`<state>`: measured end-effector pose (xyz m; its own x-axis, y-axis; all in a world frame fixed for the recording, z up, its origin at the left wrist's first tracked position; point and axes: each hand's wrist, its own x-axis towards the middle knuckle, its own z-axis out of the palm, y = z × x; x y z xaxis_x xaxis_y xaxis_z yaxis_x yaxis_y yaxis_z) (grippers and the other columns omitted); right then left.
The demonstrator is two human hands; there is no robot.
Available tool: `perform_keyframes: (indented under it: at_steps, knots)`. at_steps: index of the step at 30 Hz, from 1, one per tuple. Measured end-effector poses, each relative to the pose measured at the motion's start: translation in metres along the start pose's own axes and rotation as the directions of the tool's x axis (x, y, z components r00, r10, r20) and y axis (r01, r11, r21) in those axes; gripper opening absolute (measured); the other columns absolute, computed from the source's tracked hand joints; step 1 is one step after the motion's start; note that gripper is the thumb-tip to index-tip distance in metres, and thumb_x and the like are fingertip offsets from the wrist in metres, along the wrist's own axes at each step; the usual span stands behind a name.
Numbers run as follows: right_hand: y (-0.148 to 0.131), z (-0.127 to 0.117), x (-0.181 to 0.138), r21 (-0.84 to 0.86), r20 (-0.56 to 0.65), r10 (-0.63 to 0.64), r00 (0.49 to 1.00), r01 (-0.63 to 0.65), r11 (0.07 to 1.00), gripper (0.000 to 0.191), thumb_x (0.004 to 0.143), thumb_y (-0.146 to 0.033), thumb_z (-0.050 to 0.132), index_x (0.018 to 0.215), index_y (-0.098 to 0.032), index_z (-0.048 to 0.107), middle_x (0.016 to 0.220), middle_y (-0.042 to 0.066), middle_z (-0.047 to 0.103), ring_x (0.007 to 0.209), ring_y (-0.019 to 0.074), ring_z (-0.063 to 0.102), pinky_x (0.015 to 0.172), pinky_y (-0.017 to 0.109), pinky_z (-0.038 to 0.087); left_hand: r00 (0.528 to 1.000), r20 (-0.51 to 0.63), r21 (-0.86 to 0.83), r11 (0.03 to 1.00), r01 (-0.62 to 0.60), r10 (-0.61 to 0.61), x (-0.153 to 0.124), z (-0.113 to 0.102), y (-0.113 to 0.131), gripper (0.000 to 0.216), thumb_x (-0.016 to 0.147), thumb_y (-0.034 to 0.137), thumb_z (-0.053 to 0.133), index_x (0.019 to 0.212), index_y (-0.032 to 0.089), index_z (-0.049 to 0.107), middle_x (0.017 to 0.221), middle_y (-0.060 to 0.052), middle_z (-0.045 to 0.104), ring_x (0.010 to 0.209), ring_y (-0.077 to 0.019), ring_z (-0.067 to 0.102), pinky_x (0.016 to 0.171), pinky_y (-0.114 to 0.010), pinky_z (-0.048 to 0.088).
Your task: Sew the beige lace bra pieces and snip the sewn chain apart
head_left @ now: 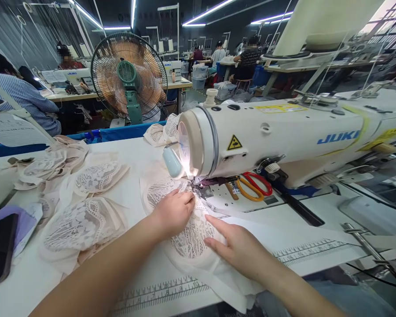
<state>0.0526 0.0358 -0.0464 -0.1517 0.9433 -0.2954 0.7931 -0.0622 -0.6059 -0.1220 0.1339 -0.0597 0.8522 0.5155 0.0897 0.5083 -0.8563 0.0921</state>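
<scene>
L hand (174,213): fingers bent + close tog., pressed on lace piece (193,240) just beside the needle area; can't tell if it pinches the fabric.
R hand (229,244): thumb & index spread apart, fingertips resting on the R side of same piece – no closed grip seen.
Lace piece: on white surface (132,152), top part at needle area, lower end spread twd front edge.
Sewing machine (270,127): white, marked JUKI, light on at needle end.
Scissor handles: orange loop (255,193) + red loop (269,187), nr needle area, on its R.
Other lace pcs (86,224): spread & piled L of the hands; a few more (156,134) behind machine head.
Phone (0,248): dark, far L, by purple sheet (21,224).
Scale (161,293): printed along front of surface.
Bkgd: big fan (128,79) beyond surface – person in striped top (23,99) far L.
</scene>
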Motion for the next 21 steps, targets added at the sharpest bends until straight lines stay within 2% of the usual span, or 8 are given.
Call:
perform_keyframes:
  at_steps: [3,8,15,21]
  knots:
    - [-0.0001,-0.0018,0.0015,0.000,-0.011,-0.004,1.000,0.004,1.000,0.055,0.084,-0.035,0.045,0.134,-0.011,0.044,0.104,0.015,0.067,0.095,0.0302,0.061,0.078,0.040,0.046,0.999,-0.035,-0.009,1.000,0.024,-0.024,0.0026,-0.0013,0.0025,0.033,0.089,0.019,0.037,0.113,0.006,0.057,0.118,-0.016,0.058,0.109,-0.0279,0.053,0.098,-0.048,0.040]
    - [0.0035,-0.0021,0.0061,-0.011,-0.025,-0.039,0.999,0.039,0.999,0.056,0.084,-0.036,0.047,0.134,-0.011,0.043,0.108,0.016,0.066,0.102,0.0307,0.059,0.079,0.040,0.046,0.992,-0.092,-0.047,0.995,0.086,-0.090,0.0053,0.0015,0.0048,0.029,0.086,0.021,0.042,0.109,0.010,0.057,0.116,-0.015,0.057,0.111,-0.0287,0.049,0.093,-0.045,0.044]
    - [0.0069,-0.0012,0.0080,0.010,-0.023,-0.043,0.999,0.043,0.999,0.057,0.083,-0.038,0.047,0.133,-0.011,0.044,0.120,0.017,0.060,0.111,0.0315,0.054,0.085,0.043,0.045,0.993,-0.049,-0.045,0.994,0.103,-0.106,0.0052,-0.0020,0.0061,0.028,0.087,0.024,0.040,0.103,0.010,0.057,0.106,-0.014,0.056,0.102,-0.0269,0.051,0.087,-0.042,0.045]
    - [0.0075,-0.0028,0.0093,0.035,-0.024,-0.036,0.999,0.037,0.999,0.057,0.083,-0.039,0.049,0.134,-0.015,0.043,0.130,0.013,0.053,0.117,0.0299,0.050,0.091,0.043,0.042,0.993,-0.036,-0.027,0.994,0.109,-0.110,0.0060,-0.0060,0.0064,0.026,0.087,0.025,0.041,0.101,0.012,0.058,0.101,-0.013,0.057,0.098,-0.0263,0.051,0.085,-0.042,0.045]
